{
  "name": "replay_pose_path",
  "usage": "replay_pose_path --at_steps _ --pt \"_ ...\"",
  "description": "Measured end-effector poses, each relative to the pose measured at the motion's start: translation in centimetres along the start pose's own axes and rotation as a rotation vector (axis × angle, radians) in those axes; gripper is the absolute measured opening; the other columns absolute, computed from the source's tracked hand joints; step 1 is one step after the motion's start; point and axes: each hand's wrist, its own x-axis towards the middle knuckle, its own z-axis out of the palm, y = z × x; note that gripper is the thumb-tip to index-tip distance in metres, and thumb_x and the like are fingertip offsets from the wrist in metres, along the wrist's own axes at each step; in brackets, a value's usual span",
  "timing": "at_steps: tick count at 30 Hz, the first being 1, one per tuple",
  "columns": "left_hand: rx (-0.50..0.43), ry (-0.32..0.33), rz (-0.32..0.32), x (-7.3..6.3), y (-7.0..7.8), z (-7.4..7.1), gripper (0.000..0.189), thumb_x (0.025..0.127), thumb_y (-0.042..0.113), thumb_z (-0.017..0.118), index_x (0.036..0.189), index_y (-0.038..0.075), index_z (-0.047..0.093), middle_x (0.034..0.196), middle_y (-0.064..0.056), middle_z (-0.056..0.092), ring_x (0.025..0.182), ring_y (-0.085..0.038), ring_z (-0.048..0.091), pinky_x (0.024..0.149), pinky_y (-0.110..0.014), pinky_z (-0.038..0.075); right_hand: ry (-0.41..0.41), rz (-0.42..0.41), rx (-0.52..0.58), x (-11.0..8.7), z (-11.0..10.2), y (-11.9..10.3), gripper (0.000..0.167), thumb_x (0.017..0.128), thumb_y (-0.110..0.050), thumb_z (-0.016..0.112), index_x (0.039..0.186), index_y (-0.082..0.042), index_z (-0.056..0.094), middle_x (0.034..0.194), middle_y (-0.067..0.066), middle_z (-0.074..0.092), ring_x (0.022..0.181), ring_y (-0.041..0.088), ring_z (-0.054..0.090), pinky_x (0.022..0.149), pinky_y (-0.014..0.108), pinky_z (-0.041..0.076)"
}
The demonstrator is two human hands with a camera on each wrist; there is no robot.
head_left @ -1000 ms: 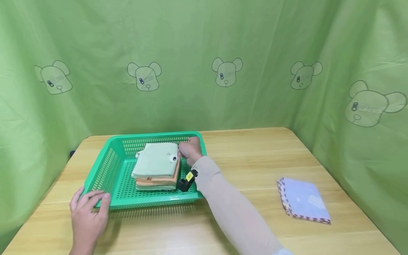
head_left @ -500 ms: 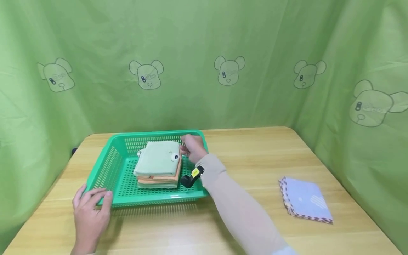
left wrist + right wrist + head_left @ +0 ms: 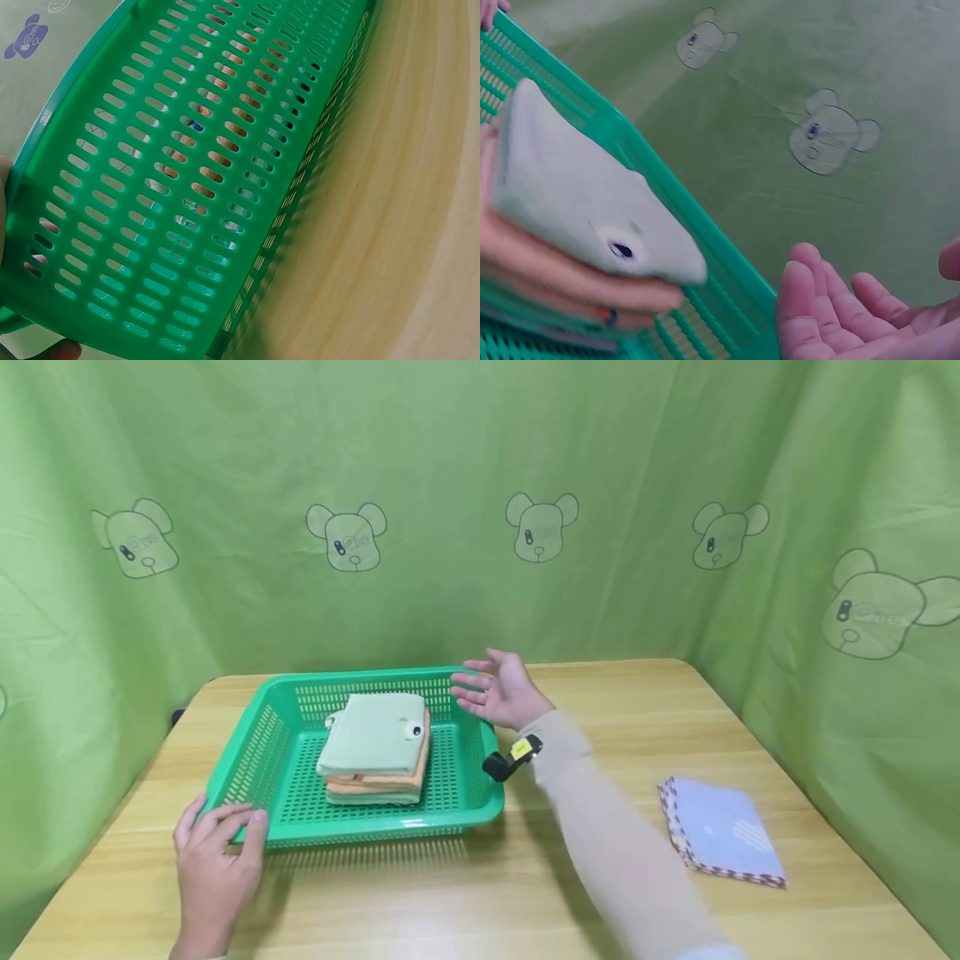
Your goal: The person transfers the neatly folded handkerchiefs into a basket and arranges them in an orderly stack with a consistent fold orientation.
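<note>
A green plastic basket (image 3: 390,821) stands on the table, holding a stack of folded towels. On top lies a pale green towel (image 3: 375,735) with an eye-like patch, above an orange towel (image 3: 375,786) and another greenish one. My left hand (image 3: 217,868) grips the basket's near left corner, its fingers over the rim; in the left wrist view the basket wall (image 3: 187,150) fills most of the picture. Over the basket's right rim my right hand (image 3: 504,691) hovers with relaxed fingers and nothing in them. The right wrist view shows its fingers (image 3: 799,289) apart from the towels.
A folded blue towel (image 3: 720,828) with a checked edge lies on the right side of the wooden table (image 3: 600,718). Green curtain (image 3: 450,610) with bear-head prints encloses the back and sides.
My right hand has left the right side of the towel stack, moved right over the basket rim and spread its fingers. The left hand stays at the basket corner.
</note>
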Motion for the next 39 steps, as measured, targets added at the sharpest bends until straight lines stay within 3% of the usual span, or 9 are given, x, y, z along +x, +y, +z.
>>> replay_pose_path --at_steps 7,15,20,24,29,33,39 --pt "-0.002 0.01 0.003 0.0 0.0 -0.1 0.019 0.085 0.01 0.064 0.078 -0.007 0.069 0.09 -0.024 0.068 0.092 -0.022 0.053 0.113 -0.043 0.017 -0.019 -0.03 -0.023 -1.5 -2.9 -1.7 0.058 0.103 -0.043 0.028 0.147 -0.005 0.029 0.146 0.02 0.04 0.133 0.037 0.038 0.106 0.043 0.036" --pt "0.0 0.017 0.011 0.0 -0.1 -0.1 0.019 0.084 0.011 0.064 0.078 -0.007 0.069 0.09 -0.024 0.068 0.092 -0.021 0.053 0.113 -0.043 0.017 -0.063 -0.036 -0.067 -3.3 -6.4 -3.1 0.064 0.104 -0.046 0.025 0.151 -0.004 0.018 0.153 0.022 0.028 0.131 0.036 0.038 0.106 0.041 0.036" --pt "-0.012 0.016 0.022 -0.1 -0.1 -0.1 0.017 0.084 0.009 0.065 0.078 -0.006 0.07 0.089 -0.024 0.068 0.092 -0.019 0.053 0.113 -0.043 0.017 -0.096 -0.04 -0.201 -4.8 -9.3 -4.2 0.067 0.104 -0.047 0.02 0.153 -0.003 0.011 0.154 0.024 0.021 0.122 0.034 0.046 0.105 0.041 0.039" --pt "-0.007 0.0 -0.007 -0.1 0.0 -0.3 0.016 0.084 0.009 0.065 0.079 -0.006 0.07 0.091 -0.023 0.068 0.093 -0.023 0.053 0.114 -0.043 0.016 -0.092 -0.045 -0.333 -5.8 -12.0 -5.1 0.068 0.104 -0.048 0.019 0.152 0.0 0.01 0.154 0.027 0.018 0.11 0.028 0.055 0.101 0.04 0.043" --pt "0.0 -0.011 -0.028 -0.2 0.0 -0.4 0.016 0.085 0.009 0.065 0.08 -0.006 0.07 0.092 -0.023 0.068 0.094 -0.025 0.052 0.114 -0.042 0.015 -0.046 -0.045 -0.492 -7.0 -15.5 -5.9 0.061 0.104 -0.046 0.027 0.141 0.002 0.026 0.15 0.03 0.021 0.105 0.023 0.058 0.101 0.04 0.043" --pt "-0.005 -0.006 -0.014 -0.1 0.0 -0.3 0.018 0.085 0.009 0.065 0.079 -0.007 0.069 0.091 -0.023 0.068 0.094 -0.023 0.052 0.114 -0.042 0.016 -0.004 -0.017 -0.582 -7.8 -18.1 -6.3 0.057 0.104 -0.041 0.034 0.14 0.004 0.026 0.148 0.028 0.023 0.111 0.026 0.053 0.106 0.042 0.038" --pt "-0.007 0.0 -0.009 -0.1 0.0 -0.3 0.018 0.085 0.009 0.064 0.079 -0.007 0.069 0.091 -0.023 0.068 0.093 -0.022 0.052 0.114 -0.043 0.016 0.026 0.02 -0.718 -9.3 -21.2 -6.8 0.07 0.105 -0.033 0.037 0.149 0.007 0.003 0.152 0.035 0.011 0.13 0.045 0.035 0.109 0.046 0.033"
